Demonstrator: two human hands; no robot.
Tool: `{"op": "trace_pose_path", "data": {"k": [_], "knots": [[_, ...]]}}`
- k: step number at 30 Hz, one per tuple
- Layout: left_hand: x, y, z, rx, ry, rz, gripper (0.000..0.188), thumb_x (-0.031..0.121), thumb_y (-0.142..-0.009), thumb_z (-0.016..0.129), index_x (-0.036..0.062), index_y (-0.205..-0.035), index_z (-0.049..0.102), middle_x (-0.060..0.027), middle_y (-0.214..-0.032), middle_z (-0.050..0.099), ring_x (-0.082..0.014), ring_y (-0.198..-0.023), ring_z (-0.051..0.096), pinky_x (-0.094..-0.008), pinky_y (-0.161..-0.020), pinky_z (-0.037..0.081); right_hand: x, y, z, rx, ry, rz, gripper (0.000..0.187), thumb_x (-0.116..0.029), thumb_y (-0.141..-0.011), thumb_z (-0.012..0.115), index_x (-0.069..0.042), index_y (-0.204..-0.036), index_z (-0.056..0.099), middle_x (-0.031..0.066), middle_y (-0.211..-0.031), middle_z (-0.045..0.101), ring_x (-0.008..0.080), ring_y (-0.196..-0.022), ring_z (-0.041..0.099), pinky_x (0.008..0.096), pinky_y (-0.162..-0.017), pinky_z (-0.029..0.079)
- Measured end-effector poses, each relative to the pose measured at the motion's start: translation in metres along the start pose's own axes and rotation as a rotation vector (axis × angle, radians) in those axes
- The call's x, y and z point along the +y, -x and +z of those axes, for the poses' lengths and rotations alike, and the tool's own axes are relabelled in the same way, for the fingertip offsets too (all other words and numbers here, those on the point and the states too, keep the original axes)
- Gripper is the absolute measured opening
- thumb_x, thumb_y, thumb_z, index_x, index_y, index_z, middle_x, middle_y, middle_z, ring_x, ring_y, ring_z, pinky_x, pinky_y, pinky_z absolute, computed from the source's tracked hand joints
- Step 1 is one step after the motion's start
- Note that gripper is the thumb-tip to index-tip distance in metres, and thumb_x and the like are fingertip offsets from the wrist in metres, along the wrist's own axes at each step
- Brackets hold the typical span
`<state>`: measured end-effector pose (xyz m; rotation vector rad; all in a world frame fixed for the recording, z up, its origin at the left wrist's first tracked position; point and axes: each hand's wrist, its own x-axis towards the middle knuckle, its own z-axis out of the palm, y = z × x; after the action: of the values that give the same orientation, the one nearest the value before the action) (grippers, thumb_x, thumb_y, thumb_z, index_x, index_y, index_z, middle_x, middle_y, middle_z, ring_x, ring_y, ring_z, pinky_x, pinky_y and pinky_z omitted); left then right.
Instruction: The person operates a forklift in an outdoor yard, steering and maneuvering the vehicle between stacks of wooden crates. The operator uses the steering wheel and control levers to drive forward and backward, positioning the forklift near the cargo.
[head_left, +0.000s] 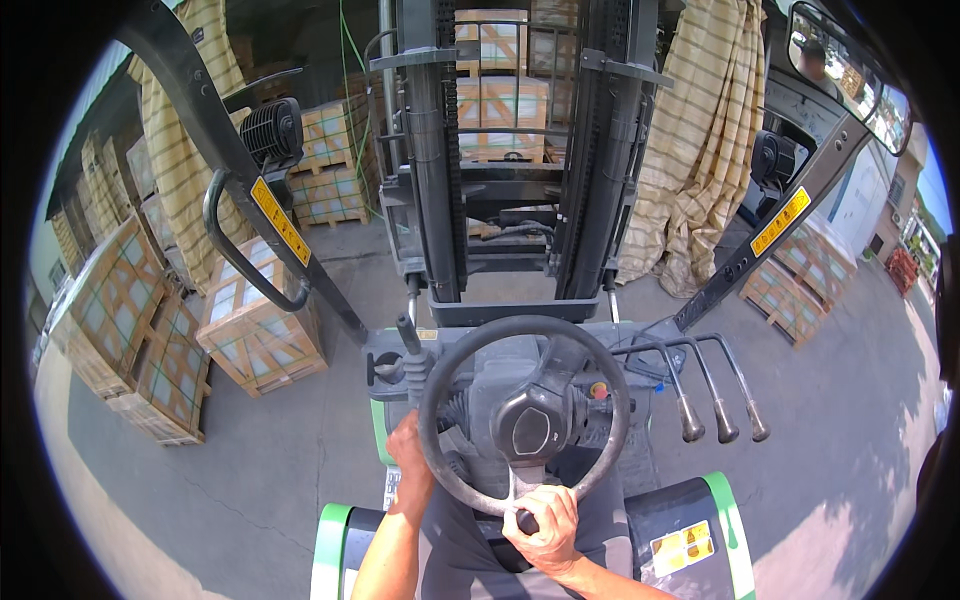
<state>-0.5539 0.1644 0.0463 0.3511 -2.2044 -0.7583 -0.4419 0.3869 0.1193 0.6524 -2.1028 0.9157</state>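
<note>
A dark steering wheel (pixel 621 420) of a forklift is in front of me. At its lower rim my right hand (pixel 545 525) is closed around a black spinner knob (pixel 526 520). My left hand (pixel 408 448) is beside the left rim, just below an upright lever with a ribbed boot (pixel 415 375). Its fingers are mostly hidden, so what it grips, if anything, cannot be made out. To the right of the wheel, three bent control levers with grey knobs (pixel 727 430) stand untouched.
Ahead rises the forklift mast (pixel 430 150), with crated pallets (pixel 500 115) visible through it. Striped curtains (pixel 690 140) hang on both sides of the doorway. Wooden crates (pixel 262 325) stand on the floor at the left, and another crate (pixel 798 280) at the right.
</note>
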Motion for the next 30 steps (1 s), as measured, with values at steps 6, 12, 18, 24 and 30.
{"op": "trace_pose_path", "data": {"k": [6, 12, 18, 24, 30], "knots": [[-0.006, -0.006, -0.009, -0.003, -0.012, -0.008, 0.018, 0.019, -0.084, 0.068, 0.0060, -0.073, 0.062, -0.0174, -0.068, 0.064, -0.0418, -0.065, 0.064, -0.0486, -0.058, 0.049, 0.002, -0.004, 0.003, -0.012, -0.024, -0.027, 0.032, -0.003, -0.064, 0.078, -0.009, -0.090, 0.061, 0.0051, -0.088, 0.061, 0.0259, -0.082, 0.061, 0.0402, -0.077, 0.047], [0.003, 0.016, -0.017, 0.007, -0.026, -0.009, 0.042, 0.038, -0.100, 0.056, 0.0095, -0.069, 0.061, -0.0112, -0.068, 0.066, -0.0370, -0.057, 0.065, -0.0475, -0.050, 0.049, -0.005, 0.019, -0.017, -0.055, 0.034, 0.005, 0.028, 0.000, -0.065, 0.071, -0.009, -0.088, 0.057, 0.0071, -0.087, 0.058, 0.0288, -0.084, 0.059, 0.0428, -0.084, 0.045], [0.021, 0.019, -0.032, 0.007, -0.023, -0.087, 0.044, 0.038, -0.100, 0.055, 0.0084, -0.068, 0.060, -0.0134, -0.069, 0.066, -0.0385, -0.056, 0.065, -0.0495, -0.052, 0.050, -0.001, 0.028, -0.034, -0.086, 0.049, 0.036, 0.025, -0.003, -0.068, 0.068, -0.006, -0.090, 0.057, 0.0091, -0.088, 0.058, 0.0309, -0.087, 0.059, 0.0461, -0.088, 0.044], [0.029, 0.023, -0.037, 0.023, 0.002, -0.083, 0.043, 0.036, -0.100, 0.055, 0.0081, -0.069, 0.060, -0.0129, -0.069, 0.066, -0.0372, -0.057, 0.065, -0.0486, -0.052, 0.050, 0.019, 0.028, -0.054, -0.028, 0.033, 0.200, 0.021, -0.002, -0.074, 0.066, -0.004, -0.092, 0.056, 0.0097, -0.091, 0.058, 0.0315, -0.093, 0.056, 0.0456, -0.089, 0.044], [0.030, 0.017, -0.035, 0.027, 0.011, -0.056, 0.040, 0.035, -0.101, 0.055, 0.0085, -0.071, 0.060, -0.0115, -0.069, 0.065, -0.0364, -0.057, 0.064, -0.0469, -0.051, 0.049, 0.030, 0.005, -0.065, 0.070, 0.109, 0.270, 0.012, -0.001, -0.083, 0.062, -0.001, -0.094, 0.057, 0.0114, -0.094, 0.058, 0.0280, -0.093, 0.058, 0.0407, -0.089, 0.047]]}}
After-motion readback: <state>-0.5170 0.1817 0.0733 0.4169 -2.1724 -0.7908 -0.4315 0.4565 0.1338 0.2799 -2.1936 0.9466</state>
